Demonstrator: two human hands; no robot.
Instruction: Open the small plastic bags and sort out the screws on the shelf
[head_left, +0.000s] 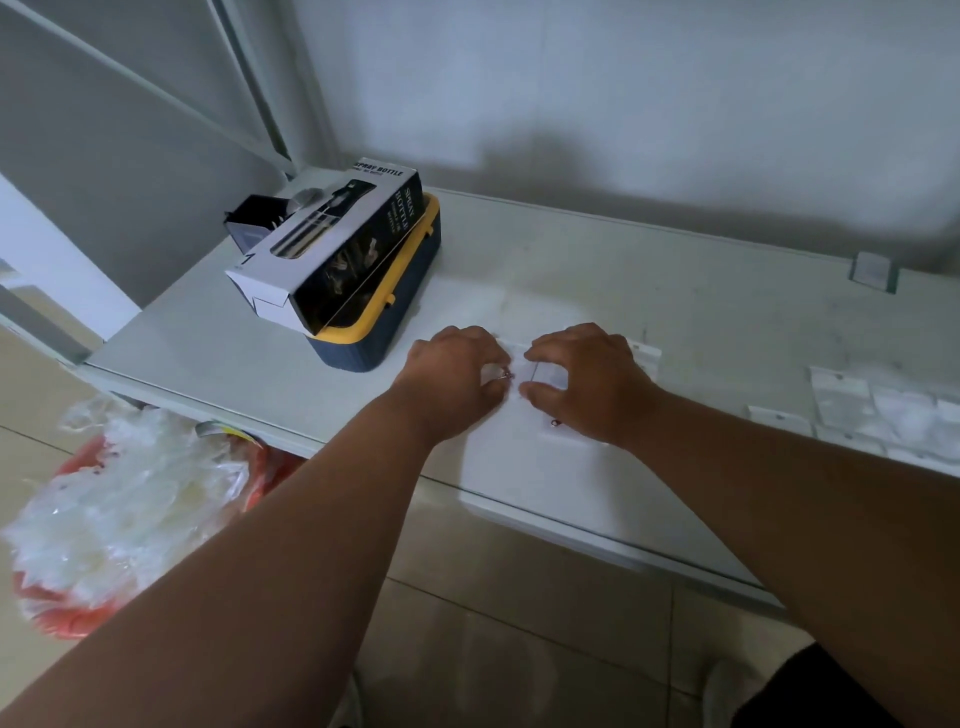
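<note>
Centre of frame: both hands meet, palms down, over a small plastic bag (540, 371) lying on the white shelf (597, 291). The left hand (454, 382) enters from the lower left on a bare forearm that runs diagonally up the frame; its fingers are curled, and the tips pinch the bag's left end, where a small reddish metal piece, probably a screw (506, 374), shows between them. The right hand (584, 384) enters from the lower right on a forearm angled up and leftward; its fingers are likewise curled, thumb and forefinger gripping the bag's right end. The two sets of fingertips lie just apart, with the bag spanning the gap between them.

Just below the right hand, a second small dark screw (556, 422) rests on a white sheet (509, 457) laid at the shelf's front edge. At the right of the frame, a cluster of further small bags (852, 405) lies flat on the shelf, well apart from the hands.

Upper left of the hands: a spray bottle box (322, 249) sits atop a navy case with a yellow lid (384, 322). Lower left, below the shelf: crumpled clear plastic (119, 493) fills a red basin (67, 613) on the tiled floor (519, 623).
</note>
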